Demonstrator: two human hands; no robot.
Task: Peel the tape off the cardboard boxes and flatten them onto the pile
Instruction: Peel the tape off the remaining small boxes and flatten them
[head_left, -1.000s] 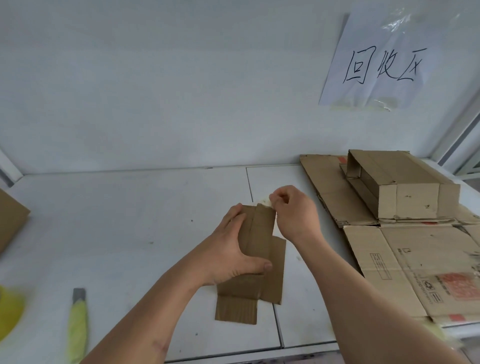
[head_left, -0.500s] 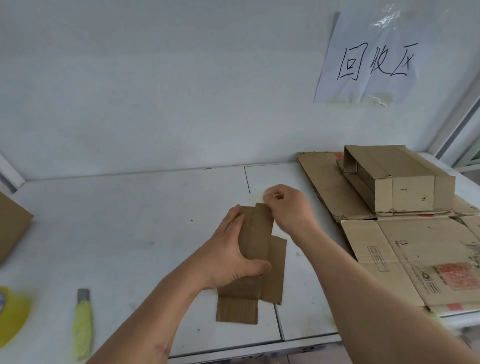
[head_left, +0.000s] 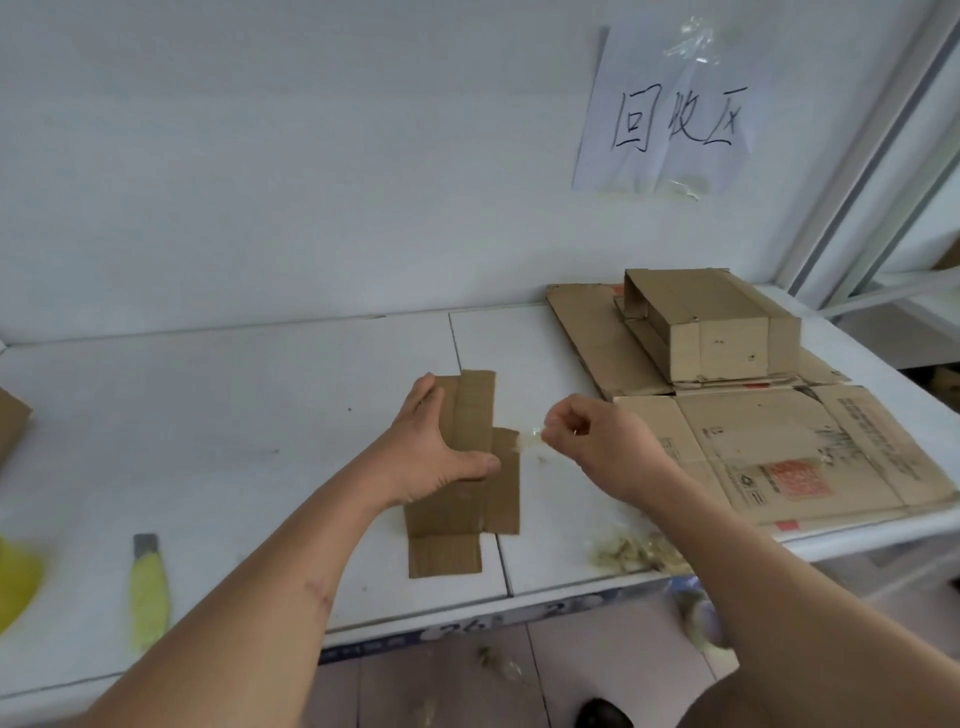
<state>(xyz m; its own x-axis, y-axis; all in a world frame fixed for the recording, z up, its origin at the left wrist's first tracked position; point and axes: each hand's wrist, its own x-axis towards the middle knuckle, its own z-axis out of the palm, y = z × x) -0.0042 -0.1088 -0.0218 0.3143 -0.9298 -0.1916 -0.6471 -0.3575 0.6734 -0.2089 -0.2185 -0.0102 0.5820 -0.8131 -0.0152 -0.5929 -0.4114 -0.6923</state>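
Observation:
A small flattened brown cardboard box (head_left: 467, 415) lies on the white table (head_left: 234, 415) in front of me. My left hand (head_left: 431, 447) grips it across the middle, thumb on top and fingers at its left edge. My right hand (head_left: 597, 441) is just to the right of the box and pinches a strip of clear tape (head_left: 530, 441) that stretches from the box's right flap to my fingers. The pile of flattened boxes (head_left: 779, 457) lies at the right, with a half-collapsed box (head_left: 711, 322) on top at the back.
A yellow utility knife (head_left: 148, 587) lies near the front left, beside a yellow object (head_left: 15, 582) at the left edge. Crumpled tape scraps (head_left: 628, 551) sit at the table's front edge. A corner of cardboard (head_left: 10, 421) shows far left. A paper sign (head_left: 670, 114) hangs on the wall.
My right hand has moved from the box's top edge down and to the right, pulling the tape strip off sideways. My left hand keeps its hold on the box.

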